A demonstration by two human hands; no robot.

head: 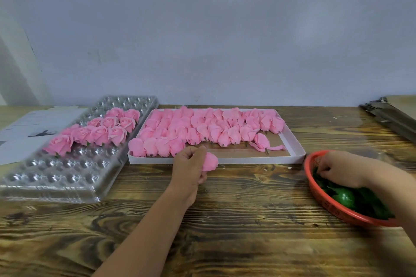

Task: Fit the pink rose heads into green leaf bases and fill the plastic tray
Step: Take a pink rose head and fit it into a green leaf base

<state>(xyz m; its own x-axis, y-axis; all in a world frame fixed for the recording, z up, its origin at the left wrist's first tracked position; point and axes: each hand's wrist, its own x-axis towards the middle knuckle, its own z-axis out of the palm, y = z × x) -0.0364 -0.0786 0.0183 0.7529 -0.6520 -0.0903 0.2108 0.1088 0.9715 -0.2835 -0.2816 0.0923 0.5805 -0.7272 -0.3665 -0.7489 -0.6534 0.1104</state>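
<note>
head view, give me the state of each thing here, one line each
left hand: holds one pink rose head above the table
right hand: reaching into the red basket, fingers among the green leaf bases
plastic tray: partly filled, near rows empty
white box: mostly full of rose heads

Glossy clear plastic tray [56, 177]; matt white cardboard box [292, 139]; rough-grained wooden table [225, 220].
</note>
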